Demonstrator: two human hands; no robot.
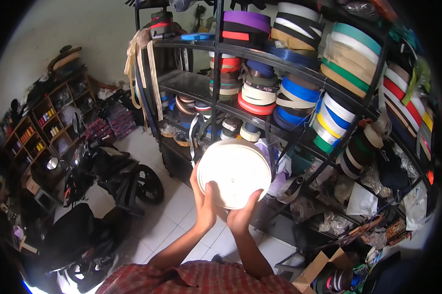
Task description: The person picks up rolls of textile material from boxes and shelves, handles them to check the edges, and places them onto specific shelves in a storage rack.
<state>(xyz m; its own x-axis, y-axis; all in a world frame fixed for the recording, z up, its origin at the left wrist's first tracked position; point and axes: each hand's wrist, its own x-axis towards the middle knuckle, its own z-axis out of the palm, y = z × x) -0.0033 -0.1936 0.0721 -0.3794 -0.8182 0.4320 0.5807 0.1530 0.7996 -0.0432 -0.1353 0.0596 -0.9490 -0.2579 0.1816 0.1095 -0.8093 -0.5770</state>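
Both my hands hold up a thick, cream-white roll of webbing tape (234, 171), its flat round side toward me and very bright in the light. My left hand (204, 202) grips the lower left of the roll, thumb laid on its face. At the lower right, my right hand (243, 211) grips it the same way, thumb pressed near the rim. The fingers behind the roll are mostly hidden. Beyond it stands a black metal shelf rack (186, 84) stacked with rolls of webbing, among them a purple roll (246, 22) and a blue-and-white group (295, 93).
A black motorcycle (118, 179) stands at the left on the white tiled floor (174, 208). Behind it is a wooden cubby shelf (49, 120) with thread spools. Plastic bags (336, 223) crowd the lower right, near an open cardboard box (315, 269). Loose straps (155, 83) hang from the rack's left end.
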